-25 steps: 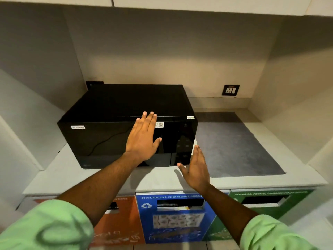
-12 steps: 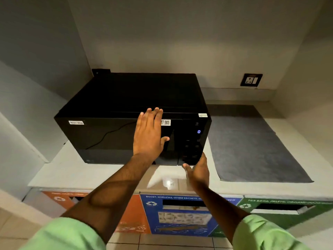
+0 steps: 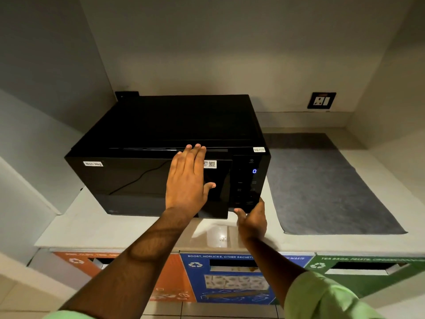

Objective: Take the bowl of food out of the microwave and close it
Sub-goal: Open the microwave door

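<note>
A black microwave stands on a pale counter, its dark glass door looking closed. My left hand lies flat on the door's right part, fingers together, reaching the top edge. My right hand is below the control panel, fingers touching the panel's lower edge, holding nothing. The panel display shows a blue 0. No bowl of food is visible; the inside of the microwave is hidden behind the dark door.
A grey mat covers the counter right of the microwave. A wall socket sits on the back wall. Below the counter are orange, blue and green waste bin fronts. Walls enclose the nook on both sides.
The view has moved closer. My left hand slid up the door to its top edge. My right hand rose from the counter front to the panel's lower edge. The display lit up.
</note>
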{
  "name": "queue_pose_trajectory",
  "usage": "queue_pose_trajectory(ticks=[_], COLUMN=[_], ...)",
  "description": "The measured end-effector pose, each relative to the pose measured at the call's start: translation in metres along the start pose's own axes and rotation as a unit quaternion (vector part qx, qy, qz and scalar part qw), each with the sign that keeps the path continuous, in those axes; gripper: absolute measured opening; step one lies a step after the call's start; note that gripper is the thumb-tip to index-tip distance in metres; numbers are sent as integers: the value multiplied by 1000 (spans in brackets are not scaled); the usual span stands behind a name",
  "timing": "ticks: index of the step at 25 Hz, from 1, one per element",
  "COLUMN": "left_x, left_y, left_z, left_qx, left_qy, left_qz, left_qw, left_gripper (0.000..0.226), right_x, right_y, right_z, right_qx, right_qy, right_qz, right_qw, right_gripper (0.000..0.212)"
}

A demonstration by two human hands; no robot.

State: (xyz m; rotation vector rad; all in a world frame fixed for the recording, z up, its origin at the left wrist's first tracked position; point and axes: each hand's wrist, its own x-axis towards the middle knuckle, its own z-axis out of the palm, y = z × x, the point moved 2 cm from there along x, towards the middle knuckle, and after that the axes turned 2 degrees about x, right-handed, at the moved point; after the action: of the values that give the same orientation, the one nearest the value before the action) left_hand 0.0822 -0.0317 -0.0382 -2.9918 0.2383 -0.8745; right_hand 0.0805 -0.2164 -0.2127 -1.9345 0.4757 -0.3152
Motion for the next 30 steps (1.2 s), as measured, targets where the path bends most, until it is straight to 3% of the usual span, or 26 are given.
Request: queue_pose_trajectory(ticks=[4, 8, 14, 18, 24, 30], left_x=[-7, -24, -41, -39, -46, -72], left_y=[3, 4, -18, -48, -106, -147], left_z=[-10, -26, -65, -91, -109, -124], left_qx=[-24, -63, -134, -174, -133, -78], left_qy=[-17, -10, 41, 2, -142, -223], left_qz=[-8, -10, 5, -57, -198, -235], left_qw=[1000, 998, 990, 983, 961, 943], left_gripper=[99, 87, 51, 40, 67, 82], right_x=[6, 4, -4, -14, -20, -26], right_y=[-6, -18, -56, -81, -110, -132], right_z=[-11, -29, -45, -56, -61, -56], right_qx=[-29, 11, 72, 114, 112, 119], right_qy=[-36, -100, -70, -35, -9, 12], right_qz=[-15, -82, -106, -122, -113, -50], right_qw=[999, 992, 989, 985, 987, 992], right_gripper=[77, 96, 100, 88, 84, 89])
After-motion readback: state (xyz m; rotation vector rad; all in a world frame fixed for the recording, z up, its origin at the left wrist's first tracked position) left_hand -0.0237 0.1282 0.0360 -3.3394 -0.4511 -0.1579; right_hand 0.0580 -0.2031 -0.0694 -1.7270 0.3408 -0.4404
